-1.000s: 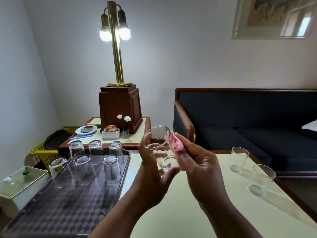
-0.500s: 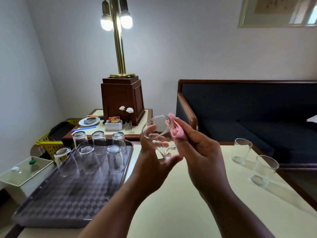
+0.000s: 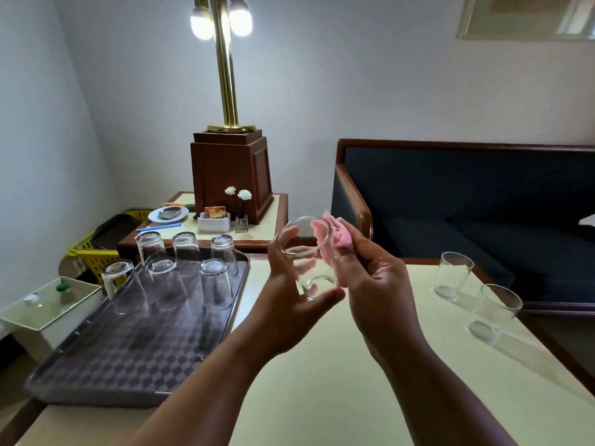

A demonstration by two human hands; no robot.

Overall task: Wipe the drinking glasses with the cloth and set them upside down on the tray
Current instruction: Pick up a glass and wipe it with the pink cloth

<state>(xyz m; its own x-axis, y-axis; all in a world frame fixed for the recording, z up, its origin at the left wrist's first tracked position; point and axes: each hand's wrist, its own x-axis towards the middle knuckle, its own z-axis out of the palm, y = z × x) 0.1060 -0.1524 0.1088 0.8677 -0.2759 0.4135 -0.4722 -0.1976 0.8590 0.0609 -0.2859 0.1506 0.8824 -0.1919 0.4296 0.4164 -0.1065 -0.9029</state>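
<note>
My left hand [image 3: 289, 304] grips a clear drinking glass [image 3: 306, 252] held up over the table, its mouth tilted up and away from me. My right hand [image 3: 370, 284] holds a pink cloth [image 3: 335, 243] against the glass's right side and rim, part of the cloth reaching inside. A dark checkered tray [image 3: 128, 346] lies at the left with several glasses [image 3: 215, 284] standing upside down on its far half. Two upright glasses, one at the back [image 3: 452, 275] and one nearer [image 3: 492, 312], stand on the table's right side.
The cream table [image 3: 322, 381] has a wooden edge. Behind it stands a side table [image 3: 267, 217] with a brass lamp [image 3: 230, 91], a small dish, a flower vase and a white holder. A dark sofa [image 3: 467, 204] is at the right; a yellow basket [image 3: 93, 255] and a white lidded box [image 3: 48, 304] are at the left.
The view has tilted down and the lamp sits higher in frame. The pink cloth has spread further over the glass's rim; both hands keep their hold.
</note>
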